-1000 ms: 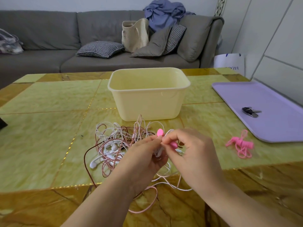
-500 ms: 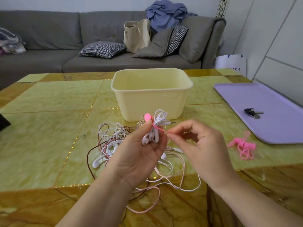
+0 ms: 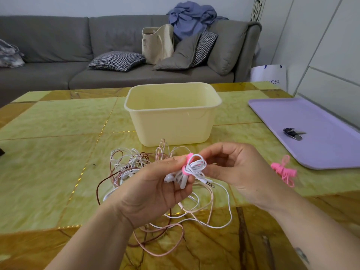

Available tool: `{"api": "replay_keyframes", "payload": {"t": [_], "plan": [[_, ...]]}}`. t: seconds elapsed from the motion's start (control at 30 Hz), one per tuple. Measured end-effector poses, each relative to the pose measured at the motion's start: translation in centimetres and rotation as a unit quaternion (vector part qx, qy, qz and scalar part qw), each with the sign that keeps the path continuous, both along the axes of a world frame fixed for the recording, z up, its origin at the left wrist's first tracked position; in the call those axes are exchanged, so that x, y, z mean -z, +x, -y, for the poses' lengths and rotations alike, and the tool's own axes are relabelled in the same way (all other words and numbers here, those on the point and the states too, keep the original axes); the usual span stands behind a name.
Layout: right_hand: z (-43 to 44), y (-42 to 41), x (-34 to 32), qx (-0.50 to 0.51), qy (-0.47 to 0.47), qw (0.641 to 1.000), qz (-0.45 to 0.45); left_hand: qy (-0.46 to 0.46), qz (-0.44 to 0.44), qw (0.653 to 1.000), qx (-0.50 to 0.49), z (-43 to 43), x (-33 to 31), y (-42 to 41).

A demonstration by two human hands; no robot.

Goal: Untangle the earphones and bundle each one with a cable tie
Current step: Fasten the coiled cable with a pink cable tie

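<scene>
A glossy green-and-amber stone-patterned table (image 3: 48, 172) fills the head view, with a pale yellow tub (image 3: 171, 123) standing open on it. Behind the tub runs a grey sofa (image 3: 58, 45) carrying a checked cushion (image 3: 116, 61), a cream tote bag (image 3: 157, 45) and a heap of blue cloth (image 3: 191, 18). A white shopping bag (image 3: 268, 75) leans behind and to the right of the tub. Right of the tub lies a purple tray (image 3: 321, 152) with keys (image 3: 292, 132) on it. In front of the tub a tangle of earphones (image 3: 132, 162), white, pink and dark red, sprawls on the table. Above it, the left hand (image 3: 152, 191) grips a coiled white earphone bundle (image 3: 194, 168) wrapped with a pink cable tie (image 3: 188, 158). The right hand (image 3: 243, 172) pinches the bundle's loops from the other side, and whether its fingertips hold the tie or only the cable is hard to make out. Spare pink cable ties (image 3: 285, 170) lie in front of the tub, off to the right near the tray. The hands cover part of the tangle. A dark object (image 3: 1, 152) far left of the tub is cut off by the frame edge. The tub's inside bottom is hidden behind its wall.
</scene>
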State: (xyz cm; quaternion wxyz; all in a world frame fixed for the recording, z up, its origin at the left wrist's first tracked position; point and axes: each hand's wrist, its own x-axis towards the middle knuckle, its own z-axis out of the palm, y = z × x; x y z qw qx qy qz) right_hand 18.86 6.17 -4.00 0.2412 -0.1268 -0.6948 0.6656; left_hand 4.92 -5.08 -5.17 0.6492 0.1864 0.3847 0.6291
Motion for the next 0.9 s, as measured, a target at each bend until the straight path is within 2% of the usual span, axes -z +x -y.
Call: {"api": "replay_keyframes", "payload": {"t": [0.33,0.57,0.73,0.9], "plan": [[0.3,-0.1,0.5,0.018,0.105,0.994,-0.015,-0.032,-0.018,0.999,-0.025,-0.4,0.5,0.5],[0.8,-0.1,0.6,0.026,0.119,0.992,0.039,-0.06,-0.059,0.995,-0.058,-0.4,-0.2,1.4],[0.9,0.1,0.6,0.035,0.172,0.982,0.07,-0.081,-0.097,0.99,-0.058,-0.4,-0.1,1.5],[0.4,0.1,0.7,0.06,0.147,0.985,0.073,-0.076,-0.13,0.985,-0.081,-0.8,0.4,2.0]]}}
